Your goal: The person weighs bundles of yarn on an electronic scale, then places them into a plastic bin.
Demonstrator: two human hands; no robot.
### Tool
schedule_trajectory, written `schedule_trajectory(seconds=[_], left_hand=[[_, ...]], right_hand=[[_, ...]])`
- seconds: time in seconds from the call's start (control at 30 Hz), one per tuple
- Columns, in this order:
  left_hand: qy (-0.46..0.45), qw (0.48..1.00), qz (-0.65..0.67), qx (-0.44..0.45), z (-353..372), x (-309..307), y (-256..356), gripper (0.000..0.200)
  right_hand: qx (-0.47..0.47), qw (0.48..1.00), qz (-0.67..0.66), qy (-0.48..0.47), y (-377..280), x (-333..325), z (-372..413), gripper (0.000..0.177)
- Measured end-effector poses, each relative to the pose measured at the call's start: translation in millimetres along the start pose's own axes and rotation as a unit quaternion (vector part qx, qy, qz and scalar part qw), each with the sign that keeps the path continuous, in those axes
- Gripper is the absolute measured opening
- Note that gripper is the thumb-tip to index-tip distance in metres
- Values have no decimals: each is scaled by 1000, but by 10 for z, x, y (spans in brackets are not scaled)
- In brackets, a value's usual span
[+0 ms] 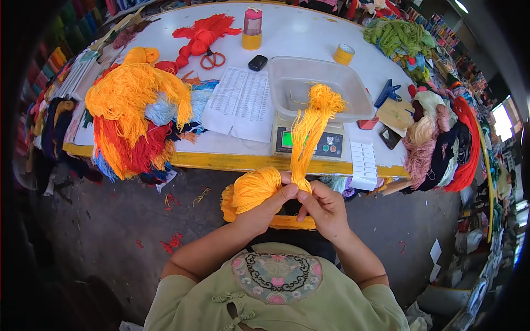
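Observation:
Orange-yellow yarn (306,143) runs from a clear plastic tray (353,102) down over a scale (337,144) with a lit green display. Both hands meet on this yarn just in front of the table edge. My left hand (271,203) is closed round the strands, thumb pressed on them, beside a thick yellow skein (255,190). Fingers of my right hand (324,208) pinch the same strands, touching my left thumb. A loop of yellow yarn hangs below the hands. The far end of the strands lies bunched inside the tray.
Left on the table are an orange and red yarn pile (130,99), red yarn (203,36), scissors (212,59) and printed sheets (240,102). Behind stand a bottle (252,27) and tape roll (343,54). Right are a blue clamp (387,92), phone (390,137) and mixed skeins (436,138).

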State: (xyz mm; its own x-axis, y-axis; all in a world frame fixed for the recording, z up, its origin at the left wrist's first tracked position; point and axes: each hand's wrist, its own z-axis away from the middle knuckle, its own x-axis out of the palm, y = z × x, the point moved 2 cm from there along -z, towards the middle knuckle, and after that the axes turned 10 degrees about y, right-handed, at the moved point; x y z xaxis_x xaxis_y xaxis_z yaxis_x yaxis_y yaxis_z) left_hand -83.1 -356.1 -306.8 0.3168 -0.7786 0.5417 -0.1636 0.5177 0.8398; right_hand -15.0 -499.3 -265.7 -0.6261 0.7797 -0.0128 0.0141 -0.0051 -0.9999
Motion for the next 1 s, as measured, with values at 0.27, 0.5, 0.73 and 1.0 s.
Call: schedule_trajectory(seconds=[0.27,0.5,0.73,1.0], left_hand=[[21,998,33,-47,21,71,-36,33],[1,1000,3,-18,-8,77,-56,27],[-61,980,-180,61,76,190,428,19],[-47,960,258,98,369,-1094,1210,33]], right_hand=[[46,993,-91,63,8,-24,20,16],[27,996,-63,60,24,10,-2,15],[98,952,-214,197,97,-130,-54,14],[185,782,-441,400,1177,-2125,329,6]])
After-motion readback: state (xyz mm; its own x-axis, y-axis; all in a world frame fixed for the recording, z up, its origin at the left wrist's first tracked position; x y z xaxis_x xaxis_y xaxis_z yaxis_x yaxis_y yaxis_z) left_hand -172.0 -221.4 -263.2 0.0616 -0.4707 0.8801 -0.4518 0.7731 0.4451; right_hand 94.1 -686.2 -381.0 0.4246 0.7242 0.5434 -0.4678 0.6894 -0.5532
